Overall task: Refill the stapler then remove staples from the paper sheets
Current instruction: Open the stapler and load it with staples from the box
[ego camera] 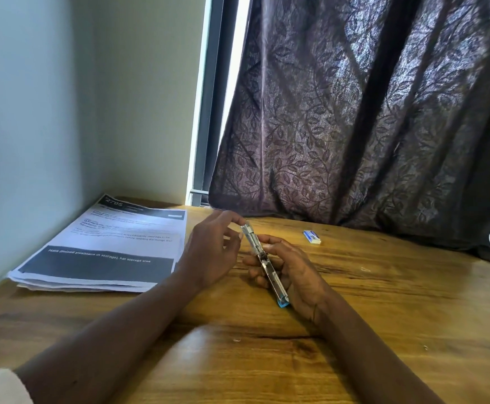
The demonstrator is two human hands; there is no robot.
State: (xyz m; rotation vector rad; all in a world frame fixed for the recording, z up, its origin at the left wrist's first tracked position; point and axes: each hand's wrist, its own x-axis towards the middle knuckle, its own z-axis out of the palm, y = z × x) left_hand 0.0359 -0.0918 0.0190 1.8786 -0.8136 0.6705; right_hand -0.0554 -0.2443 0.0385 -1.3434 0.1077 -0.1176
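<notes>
**A:** What is being done at the fingertips?

**B:** The slim metal stapler with the blue plastic end (262,259) is gripped along its length by the curled fingers (251,261) of the right hand (293,268), with the thumb laid along its upper part. The index fingertip (239,221) of the left hand (211,252) is set at the stapler's far metal end. The other left fingers are loosely bent, and nothing is seen to be held in them. Whether the left thumb touches the metal cannot be told.

**A:** What could go wrong from here?

**B:** The magazine appears to be laid open, so the refill is judged to be under way. If the spring pusher is let go too soon, a fingertip could be nipped. If the stapler is tilted further, a loaded strip could be spilled or seated askew and jammed.

**A:** How are the hands and arms posed?

**B:** The stapler is held slanted, with the blue end toward the person and the metal end away. Both forearms are stretched forward over the brown wooden table (383,301). The right wrist is kept low, and the left palm is turned toward the stapler.

**A:** And further out?

**B:** A small blue-and-white staple box (312,237) is seen beyond the right hand, apart from it, near the dark leaf-patterned curtain (369,112). The stack of printed white paper sheets (106,246) is left lying at the left, beside the wall. Its staples cannot be made out.
</notes>
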